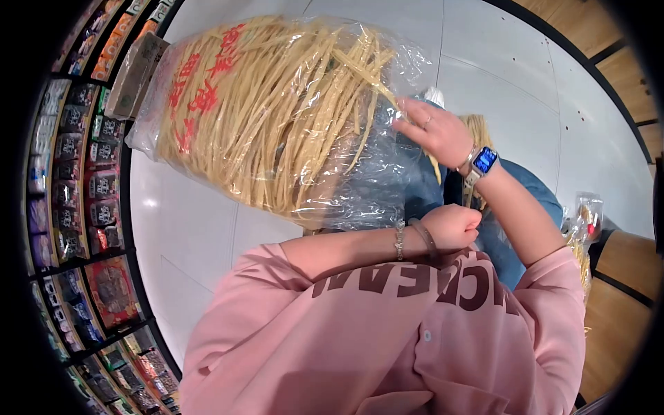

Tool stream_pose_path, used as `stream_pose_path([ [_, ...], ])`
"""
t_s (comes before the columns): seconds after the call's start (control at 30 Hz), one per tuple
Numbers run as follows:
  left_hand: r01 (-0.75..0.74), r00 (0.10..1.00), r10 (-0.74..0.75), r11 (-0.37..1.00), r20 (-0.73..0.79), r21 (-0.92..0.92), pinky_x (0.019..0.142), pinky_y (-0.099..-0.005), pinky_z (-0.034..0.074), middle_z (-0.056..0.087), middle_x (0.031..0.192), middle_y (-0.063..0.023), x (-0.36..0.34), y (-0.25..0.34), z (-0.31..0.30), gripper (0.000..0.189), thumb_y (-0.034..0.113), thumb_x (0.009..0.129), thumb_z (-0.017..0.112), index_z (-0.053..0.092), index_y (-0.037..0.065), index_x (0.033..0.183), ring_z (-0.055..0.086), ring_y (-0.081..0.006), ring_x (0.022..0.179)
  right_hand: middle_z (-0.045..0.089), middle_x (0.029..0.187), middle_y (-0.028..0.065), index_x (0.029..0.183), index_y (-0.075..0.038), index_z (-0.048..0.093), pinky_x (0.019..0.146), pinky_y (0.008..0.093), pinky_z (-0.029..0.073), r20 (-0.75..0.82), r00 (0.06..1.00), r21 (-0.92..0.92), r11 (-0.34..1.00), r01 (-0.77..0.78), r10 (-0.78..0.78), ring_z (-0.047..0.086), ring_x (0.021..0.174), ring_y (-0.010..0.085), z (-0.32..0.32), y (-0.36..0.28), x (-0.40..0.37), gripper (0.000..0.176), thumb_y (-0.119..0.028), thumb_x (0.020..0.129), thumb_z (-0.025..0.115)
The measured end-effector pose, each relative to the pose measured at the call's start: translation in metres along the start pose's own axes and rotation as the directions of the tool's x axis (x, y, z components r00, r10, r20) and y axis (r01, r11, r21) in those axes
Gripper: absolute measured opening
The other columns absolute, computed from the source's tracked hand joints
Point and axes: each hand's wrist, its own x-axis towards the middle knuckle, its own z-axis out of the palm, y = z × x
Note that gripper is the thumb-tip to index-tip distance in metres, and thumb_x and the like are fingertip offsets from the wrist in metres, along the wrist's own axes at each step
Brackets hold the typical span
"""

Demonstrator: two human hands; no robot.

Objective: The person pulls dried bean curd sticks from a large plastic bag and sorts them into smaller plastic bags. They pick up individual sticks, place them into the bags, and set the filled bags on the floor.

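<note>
A large clear plastic bag [415, 62] with red characters on it is full of long, flat, yellow dried strips [277, 117]. At its open side on the right, my right hand [436, 131], wearing a ring and a watch, has its fingers around a yellow strip [379, 84]; part of that strip shows below the palm. My left hand [453, 227], with bracelets at the wrist, is closed in a fist near my chest. What it holds, if anything, is hidden. Behind my right wrist, close to the left fist, a bundle of similar strips [476, 127] is partly visible.
A cardboard box [135, 76] stands by the bag's far left end. Shelves of packaged goods [104, 187] line the left side. On the right are a wooden shelf unit [626, 266] and small clear packages [589, 211]. Under the bag lies a pale tiled floor [187, 242].
</note>
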Motion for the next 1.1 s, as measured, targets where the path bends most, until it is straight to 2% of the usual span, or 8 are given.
stream_pose_path([
  [0.13, 0.021, 1.0, -0.021, 1.0, 0.018, -0.013, 0.05, -0.038, 0.035, 0.045, 0.055, -0.0141, 0.001, 0.001, -0.003, 0.02, 0.014, 0.076, 0.053, 0.042, 0.001, 0.065, 0.045, -0.0294, 0.051, 0.049, 0.12, 0.0132, 0.105, -0.012, 0.057, 0.07, 0.03, 0.049, -0.081, 0.987, -0.073, 0.987, -0.142, 0.136, 0.059, 0.088, 0.0253, -0.009, 0.011, 0.001, 0.035, -0.004, 0.072, 0.052],
  [0.3, 0.017, 0.999, -0.016, 0.999, 0.028, -0.033, 0.05, -0.0369, 0.035, 0.045, 0.056, -0.0138, 0.001, 0.0, -0.005, 0.02, 0.014, 0.076, 0.053, 0.042, 0.001, 0.065, 0.044, -0.028, 0.052, 0.061, 0.095, 0.0112, 0.098, -0.009, 0.061, 0.07, 0.0289, 0.048, -0.372, 0.769, 0.334, 0.848, -0.412, 0.52, 0.06, 0.083, 0.0274, -0.021, 0.019, 0.016, 0.02, -0.008, 0.08, 0.051],
  [0.4, 0.035, 0.999, -0.033, 0.999, 0.034, -0.041, 0.051, -0.0369, 0.035, 0.044, 0.056, -0.0137, 0.001, 0.003, -0.006, 0.021, 0.015, 0.076, 0.053, 0.041, 0.001, 0.065, 0.044, -0.0282, 0.052, 0.062, 0.089, 0.0119, 0.095, -0.007, 0.062, 0.069, 0.0276, 0.047, -0.268, 0.766, 0.447, 0.78, -0.438, 0.584, 0.06, 0.08, 0.0259, -0.039, 0.006, 0.021, 0.017, -0.006, 0.081, 0.052],
  [0.5, 0.034, 0.999, -0.034, 0.999, 0.023, -0.001, 0.05, -0.0372, 0.035, 0.044, 0.056, -0.0139, 0.003, 0.004, -0.009, 0.022, 0.016, 0.076, 0.054, 0.042, 0.002, 0.065, 0.044, -0.0286, 0.052, 0.063, 0.088, 0.0104, 0.096, -0.004, 0.061, 0.071, 0.0258, 0.047, -0.106, 0.612, 0.522, 0.568, -0.636, 0.784, 0.061, 0.079, 0.0192, -0.066, -0.019, 0.008, 0.016, -0.006, 0.082, 0.053],
  [0.67, 0.054, 0.998, -0.057, 0.994, 0.033, 0.091, 0.049, -0.0381, 0.034, 0.045, 0.055, -0.0145, 0.007, 0.013, -0.018, 0.024, 0.018, 0.076, 0.054, 0.043, 0.002, 0.063, 0.045, -0.0302, 0.051, 0.06, 0.089, 0.0109, 0.096, 0.005, 0.057, 0.075, 0.0279, 0.049, -0.057, 0.377, 0.791, 0.272, -0.547, 0.924, 0.059, 0.083, 0.0174, -0.132, -0.05, -0.048, 0.02, -0.01, 0.086, 0.05],
  [0.8, 0.024, 0.998, -0.018, 0.995, -0.062, 0.097, 0.048, -0.0364, 0.035, 0.047, 0.055, -0.0143, 0.014, 0.022, -0.016, 0.025, 0.018, 0.078, 0.054, 0.044, 0.001, 0.062, 0.045, -0.0295, 0.049, 0.056, 0.089, 0.013, 0.091, 0.005, 0.052, 0.074, 0.0327, 0.05, -0.109, 0.282, 0.672, 0.28, -0.685, 0.953, 0.058, 0.081, 0.0207, -0.22, -0.074, -0.12, 0.02, -0.013, 0.086, 0.048],
  [0.87, 0.045, 0.997, -0.039, 0.995, -0.072, 0.086, 0.047, -0.0325, 0.035, 0.045, 0.053, -0.0114, 0.02, 0.027, -0.015, 0.024, 0.016, 0.078, 0.055, 0.045, 0.001, 0.062, 0.044, -0.0207, 0.047, 0.054, 0.085, 0.0129, 0.089, 0.006, 0.051, 0.07, 0.0326, 0.049, -0.204, 0.267, 0.66, 0.333, -0.673, 0.942, 0.057, 0.076, 0.0233, -0.263, -0.099, -0.149, 0.024, -0.017, 0.084, 0.048],
  [1.1, -0.005, 0.999, 0.003, 0.999, -0.054, -0.037, 0.044, -0.0215, 0.029, 0.036, 0.054, 0.0038, 0.043, 0.033, -0.013, 0.029, 0.013, 0.083, 0.054, 0.039, 0.004, 0.06, 0.031, -0.0038, 0.052, 0.058, 0.081, 0.0285, 0.086, 0.011, 0.051, 0.066, 0.0362, 0.051, -0.087, 0.713, 0.691, 0.557, -0.46, 0.696, 0.061, 0.073, 0.035, -0.321, -0.148, -0.163, 0.022, -0.01, 0.08, 0.053],
])
